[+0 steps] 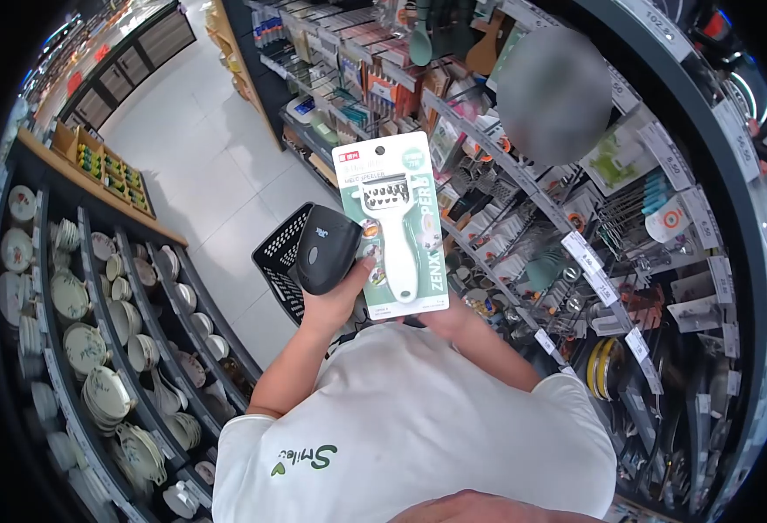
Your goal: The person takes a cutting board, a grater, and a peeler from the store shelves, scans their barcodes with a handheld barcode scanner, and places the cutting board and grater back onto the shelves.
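My left hand (340, 301) is closed around a black handheld barcode scanner (327, 248). Its thumb lies at the left edge of a carded peeler (398, 235), and I cannot tell whether it presses on the card. White plastic forms the peeler's handle, with a metal toothed blade at the head, on a green and white backing card. Behind the card's lower right corner, my right hand (440, 319) grips the pack; most of its fingers are hidden. A black perforated basket (281, 248) shows beyond the scanner, partly covered by it.
Shelves of bowls and plates (87, 349) line the left side. On the right, racks (566, 244) hold hanging kitchen tools with price labels. Tiled floor (227, 209) runs between them. A wooden display stand (109, 179) with small bottles stands at the far left.
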A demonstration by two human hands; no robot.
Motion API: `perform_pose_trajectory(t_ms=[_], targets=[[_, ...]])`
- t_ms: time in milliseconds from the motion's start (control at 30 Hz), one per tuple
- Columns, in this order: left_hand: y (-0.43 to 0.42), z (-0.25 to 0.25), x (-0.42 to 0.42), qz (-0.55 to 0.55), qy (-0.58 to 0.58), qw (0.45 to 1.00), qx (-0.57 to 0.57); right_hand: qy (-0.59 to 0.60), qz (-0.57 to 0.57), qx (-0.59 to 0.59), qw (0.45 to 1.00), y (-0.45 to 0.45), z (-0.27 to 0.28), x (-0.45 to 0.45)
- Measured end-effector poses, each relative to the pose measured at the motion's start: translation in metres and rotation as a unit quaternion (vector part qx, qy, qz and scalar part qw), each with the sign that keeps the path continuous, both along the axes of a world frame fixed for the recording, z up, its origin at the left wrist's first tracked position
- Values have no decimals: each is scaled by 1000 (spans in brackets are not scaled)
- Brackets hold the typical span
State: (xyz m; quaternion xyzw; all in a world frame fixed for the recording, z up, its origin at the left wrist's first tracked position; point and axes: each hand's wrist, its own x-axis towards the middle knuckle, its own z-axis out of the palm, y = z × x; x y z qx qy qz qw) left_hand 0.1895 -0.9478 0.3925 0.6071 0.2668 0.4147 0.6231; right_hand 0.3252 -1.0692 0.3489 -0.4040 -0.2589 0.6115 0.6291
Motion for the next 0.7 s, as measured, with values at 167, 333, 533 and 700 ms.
perform_pose_trajectory(t_ms=[167,333,533,700], targets=[[4,-10,-6,10,30,999,26,68,-7,32,997,-9,-5,28],[-4,-20,-3,79,63,993,62,-155,-7,65,986,-7,8,26],[6,-49,-20,17,-65,991,-116,-216,-178,20,960,3,23,57],[5,-84,-47,8,78,990,-113,-273,-262,-6,926,8,48,105]])
